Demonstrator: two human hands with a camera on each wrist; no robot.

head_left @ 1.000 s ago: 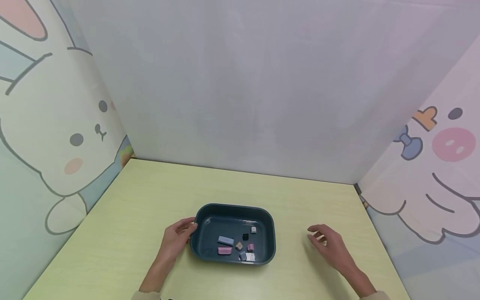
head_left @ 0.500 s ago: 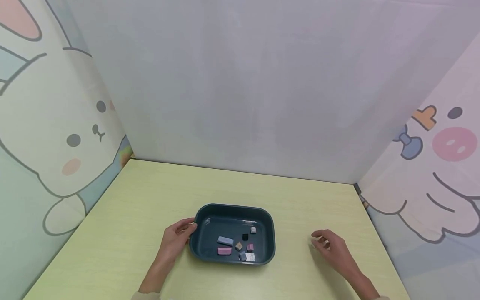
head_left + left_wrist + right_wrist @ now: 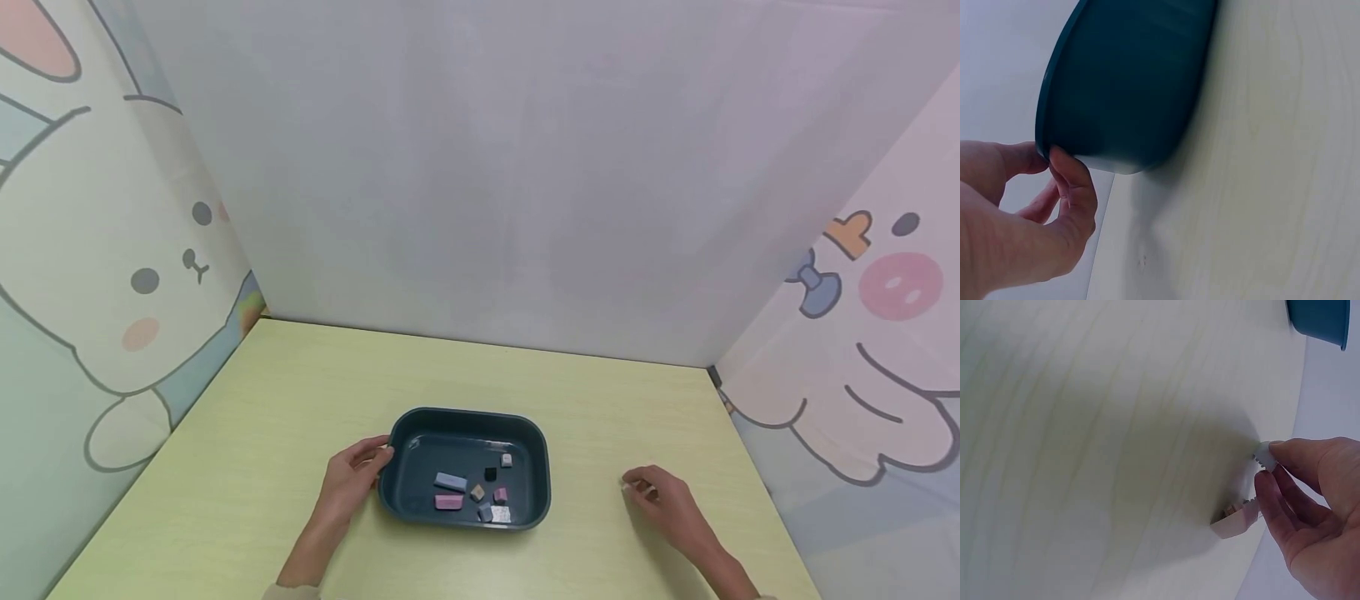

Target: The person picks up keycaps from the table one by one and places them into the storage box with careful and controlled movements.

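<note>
The left hand (image 3: 347,483) rests on the table (image 3: 285,392) with thumb and curled fingers (image 3: 1075,187) pinching the near-left rim of a dark tray (image 3: 536,467). Inside the tray, just beyond those fingertips, lie small blocks: a blue bar (image 3: 451,481), a pink bar (image 3: 448,501) and several smaller cubes (image 3: 491,473). Well apart from the tray, the right hand (image 3: 667,504) sits low on the table, its fingers (image 3: 1275,500) bent and pinching a small pale piece (image 3: 1264,456) at the fingertips. A second pinkish piece (image 3: 1235,519) lies under these fingers, touching the table.
</note>
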